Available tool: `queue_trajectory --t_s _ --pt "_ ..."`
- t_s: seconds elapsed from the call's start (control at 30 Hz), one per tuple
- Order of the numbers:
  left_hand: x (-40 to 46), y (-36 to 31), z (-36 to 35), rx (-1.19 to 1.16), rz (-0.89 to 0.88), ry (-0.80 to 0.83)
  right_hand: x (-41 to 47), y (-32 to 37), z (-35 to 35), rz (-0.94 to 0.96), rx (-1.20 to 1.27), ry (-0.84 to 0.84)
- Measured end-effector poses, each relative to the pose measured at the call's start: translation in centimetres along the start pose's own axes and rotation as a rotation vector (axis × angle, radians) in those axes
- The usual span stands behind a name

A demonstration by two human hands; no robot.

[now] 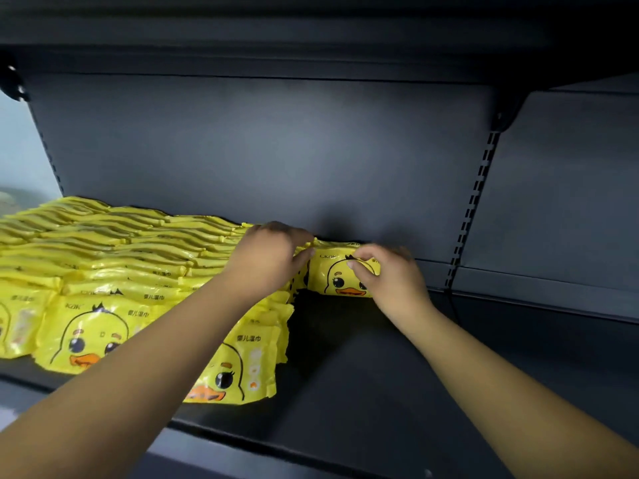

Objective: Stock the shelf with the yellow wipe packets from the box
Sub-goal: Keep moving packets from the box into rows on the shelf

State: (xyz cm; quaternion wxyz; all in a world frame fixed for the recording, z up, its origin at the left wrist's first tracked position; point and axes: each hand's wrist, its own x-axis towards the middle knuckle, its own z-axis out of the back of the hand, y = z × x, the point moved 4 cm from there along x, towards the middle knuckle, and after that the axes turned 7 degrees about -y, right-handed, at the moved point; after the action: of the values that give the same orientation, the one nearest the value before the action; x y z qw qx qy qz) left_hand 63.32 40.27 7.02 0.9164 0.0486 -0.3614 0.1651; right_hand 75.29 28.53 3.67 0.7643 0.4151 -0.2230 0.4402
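Fingers of our right hand (383, 271) pinch the top right of one packet (340, 276) that stands at the back of the shelf (380, 357). Our left hand (268, 252) curls over its top left corner, next to the full rows (103, 257). We see its long side run left to right, duck face toward us. Both hands are on it. Bare shelf lies to the right and in front, so we think more can go there.

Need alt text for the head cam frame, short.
Two bare hands set a yellow duck-print wipe packet upright at the back of a dark shelf; the right hand pinches it, the left hand rests beside it. Rows of matching packets fill the shelf's left side.
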Motion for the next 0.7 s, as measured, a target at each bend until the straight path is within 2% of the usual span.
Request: queue_trajectory --t_s 0.07,0.17,0.3,0.37,0.57,0.63,0.7 --pt "-2.1 0.2 1.6 -0.020 -0.008 -0.055 -1.3 2.4 0.4 0.145 -0.086 -0.055" --pt "-6.2 0.5 4.4 -0.069 0.010 -0.118 -4.3 5.2 1.1 0.244 -0.162 -0.052" --pt "-11.9 0.6 7.0 -0.027 -0.008 -0.148 -8.2 8.4 1.8 0.215 -0.090 0.121" --pt "-14.9 0.1 8.6 -0.006 0.001 -0.163 -10.3 10.4 2.1 0.259 -0.058 0.159" --pt "-24.5 -1.6 12.2 0.081 0.142 -0.043 -17.1 13.7 3.4 0.297 0.045 0.340" --pt "-28.1 -2.9 13.3 0.110 0.218 0.023 -20.1 14.1 3.6 0.404 0.079 0.294" --pt "-32.3 -4.4 14.5 0.131 0.366 0.096 -23.4 14.6 3.9 0.434 0.133 0.302"
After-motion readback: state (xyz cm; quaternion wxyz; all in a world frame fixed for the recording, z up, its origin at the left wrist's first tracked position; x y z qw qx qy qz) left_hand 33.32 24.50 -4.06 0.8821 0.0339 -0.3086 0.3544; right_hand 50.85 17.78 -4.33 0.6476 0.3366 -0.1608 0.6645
